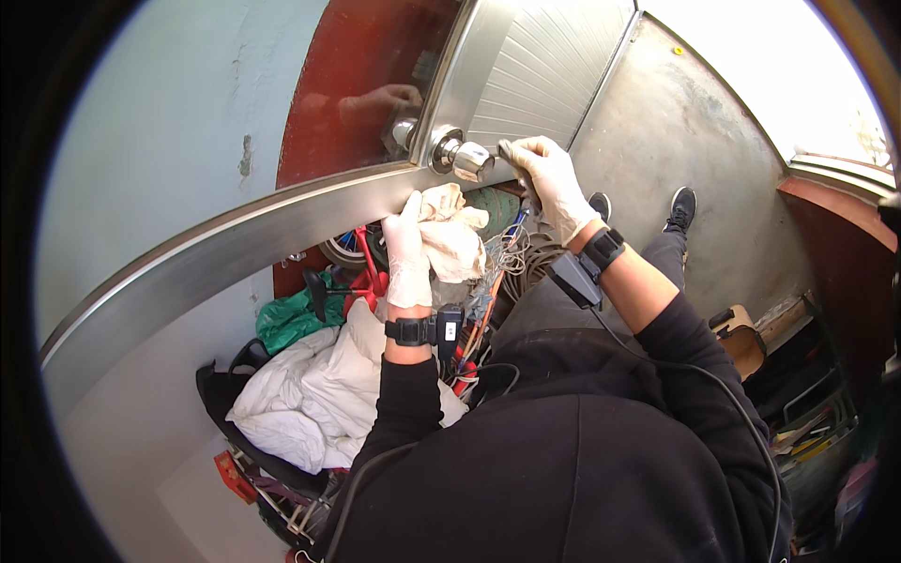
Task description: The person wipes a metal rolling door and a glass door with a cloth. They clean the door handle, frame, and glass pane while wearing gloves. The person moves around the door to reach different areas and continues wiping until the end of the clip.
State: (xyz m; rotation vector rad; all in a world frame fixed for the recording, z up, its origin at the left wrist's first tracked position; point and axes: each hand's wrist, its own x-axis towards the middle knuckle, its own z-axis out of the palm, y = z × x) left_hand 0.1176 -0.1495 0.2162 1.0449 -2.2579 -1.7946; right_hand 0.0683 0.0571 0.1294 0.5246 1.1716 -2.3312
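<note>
My left hand [405, 251], in a white glove, is closed on a crumpled cream cloth [453, 242] just below the door's metal edge. My gloved right hand [556, 183] pinches a thin dark strip-like thing [531, 190], part of which hangs below the fingers; its exact kind is unclear. Those fingertips are close beside a shiny round door knob [472, 161]; whether they touch it cannot be made out. The knob sits on the silver frame of a door [540, 80] with a ribbed panel. Another knob [404, 133] shows on the door's other side.
Below my left arm lies a white quilt [300, 399] on a dark seat, beside a green plastic bag [286, 319]. Coiled cables [537, 263] and red-framed wheeled gear [368, 267] crowd under the door. My shoes [682, 208] stand on concrete floor [648, 122]. A cardboard box [739, 352] sits right.
</note>
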